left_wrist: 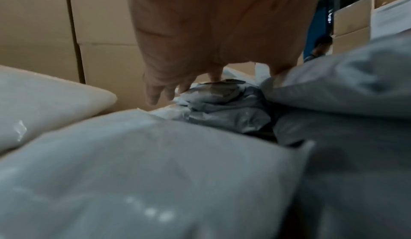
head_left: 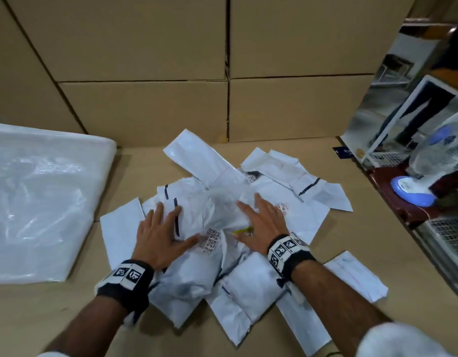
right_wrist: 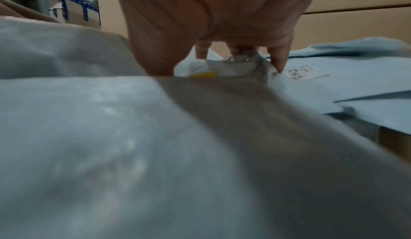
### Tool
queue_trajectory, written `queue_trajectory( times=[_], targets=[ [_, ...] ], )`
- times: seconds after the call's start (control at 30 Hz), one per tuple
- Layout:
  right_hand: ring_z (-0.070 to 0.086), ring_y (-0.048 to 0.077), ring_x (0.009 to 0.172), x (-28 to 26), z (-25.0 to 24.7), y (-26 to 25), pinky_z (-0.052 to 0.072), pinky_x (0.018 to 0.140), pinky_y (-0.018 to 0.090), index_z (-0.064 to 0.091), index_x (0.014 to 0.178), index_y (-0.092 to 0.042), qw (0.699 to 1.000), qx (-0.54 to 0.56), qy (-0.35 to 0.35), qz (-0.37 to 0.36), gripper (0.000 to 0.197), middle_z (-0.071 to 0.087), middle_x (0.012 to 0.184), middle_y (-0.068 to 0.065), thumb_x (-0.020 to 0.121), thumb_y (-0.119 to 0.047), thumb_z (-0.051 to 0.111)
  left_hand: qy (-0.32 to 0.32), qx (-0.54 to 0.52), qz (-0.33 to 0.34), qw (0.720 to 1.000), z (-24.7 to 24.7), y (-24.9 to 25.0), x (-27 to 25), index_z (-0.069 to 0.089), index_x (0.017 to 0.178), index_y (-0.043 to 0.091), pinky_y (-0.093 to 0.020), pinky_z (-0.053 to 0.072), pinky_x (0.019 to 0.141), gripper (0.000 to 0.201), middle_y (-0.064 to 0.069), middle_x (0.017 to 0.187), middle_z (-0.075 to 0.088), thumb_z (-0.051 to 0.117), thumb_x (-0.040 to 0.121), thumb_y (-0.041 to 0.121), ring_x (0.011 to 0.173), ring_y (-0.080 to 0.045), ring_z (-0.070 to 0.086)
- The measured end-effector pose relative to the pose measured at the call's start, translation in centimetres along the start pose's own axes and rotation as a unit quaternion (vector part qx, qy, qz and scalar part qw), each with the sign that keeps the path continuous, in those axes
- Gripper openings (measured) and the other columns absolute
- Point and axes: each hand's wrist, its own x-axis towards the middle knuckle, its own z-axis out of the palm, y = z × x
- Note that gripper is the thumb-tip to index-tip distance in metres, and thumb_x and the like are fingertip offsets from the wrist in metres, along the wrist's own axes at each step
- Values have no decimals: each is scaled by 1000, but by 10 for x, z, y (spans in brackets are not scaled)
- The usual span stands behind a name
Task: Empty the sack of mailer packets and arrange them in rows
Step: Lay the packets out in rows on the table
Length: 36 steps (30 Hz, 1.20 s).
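both hands flat, fingers spread: left hand (head_left: pixel 159 234) and right hand (head_left: pixel 260 224) press on the mailer packets (head_left: pixel 217 217) heaped under the fingertips. empty sack (head_left: pixel 40 199) lies left of the left fingers. risk: slick overlapping packets slide when spread.

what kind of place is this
Probably a warehouse or parcel-sorting area: stacked cardboard cartons form the backdrop, labelled mailer packets lie heaped on the surface, and blue racking stands behind.
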Motion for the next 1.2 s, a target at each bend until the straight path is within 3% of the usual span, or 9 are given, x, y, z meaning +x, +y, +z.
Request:
queue_trajectory(
  times=[0.2, 0.33, 0.47, 0.57, 0.67, 0.87, 0.93, 1.03, 1.2],
  targets=[
    [18, 33, 150, 17, 1, -2, 16, 120, 58, 14, 159, -30, 992, -57, 72, 90, 88, 11, 166, 16, 89, -61, 57, -54, -86, 17, 995, 8, -7, 44, 11, 156, 35, -39, 26, 120, 116, -13, 165, 3, 43, 63, 96, 150, -29, 20],
    [21, 32, 149, 8, 1, 26, 15, 117, 61, 36, 150, -31, 989, -73, 82, 102, 83, 20, 164, 12, 79, -69, 56, 35, -27, -15, 999, -10, -8, 30, 15, 157, 25, -52, 20, 119, 108, -15, 163, 14, 18, 72, 93, 150, -32, 15],
    [15, 29, 152, -9, 3, 43, 9, 122, 54, 46, 139, -28, 997, 26, 59, 39, 76, 21, 164, 7, 75, -65, 65, -58, -62, -24, 996, -1, -27, 8, 18, 155, 32, -53, 16, 120, 115, -11, 164, 12, 41, 63, 97, 150, -30, 13],
    [38, 29, 138, -23, 8, 33, 27, 116, 46, 60, 120, -30, 994, 61, 46, -77, 59, 48, 141, 4, 70, -60, 66, -25, -161, 26, 986, 0, -24, 6, 56, 118, 32, -42, 46, 99, 75, 8, 122, 57, 64, 64, 85, 115, -18, 57],
    [58, 19, 108, -35, -1, 21, 43, 94, 39, 66, 95, -33, 974, 132, 39, -180, 32, 63, 108, -9, 70, -52, 66, 12, -276, 18, 961, -7, -9, 4, 62, 79, 21, -35, 56, 71, 50, 11, 78, 67, 68, 75, 71, 72, -10, 66],
    [59, 6, 97, -35, -35, 66, 32, 110, 36, 67, 96, -30, 960, 160, 174, -150, 33, 65, 100, -18, 77, -57, 69, 1, -231, 27, 973, -9, 27, -5, 50, 86, 24, -32, 51, 63, 61, 9, 78, 65, 86, 55, 63, 69, -8, 61],
    [55, 22, 121, -27, -39, 94, 20, 120, 45, 67, 106, -31, 957, 83, 256, -105, 41, 62, 119, -3, 74, -55, 71, 28, -220, 25, 975, -9, 43, -7, 46, 89, 26, -29, 49, 63, 65, 10, 76, 64, 87, 54, 63, 68, -5, 60],
    [11, 35, 152, -11, -39, 124, -2, 122, 56, 40, 147, -36, 989, -59, 131, -39, 91, 21, 162, 15, 67, -73, 65, 120, -181, 48, 975, -10, 67, 3, 48, 97, 31, -36, 51, 72, 66, 10, 87, 62, 81, 57, 71, 82, -12, 59],
    [1, 31, 155, 42, -34, 145, 11, 123, 56, 12, 158, -39, 1000, -14, 10, -10, 103, -6, 168, 9, 74, -67, 65, 28, 51, 99, 993, 6, 112, 45, 40, 144, 19, -42, 42, 101, 119, -7, 133, 56, 61, 51, 89, 120, -30, 53]
  ],
)
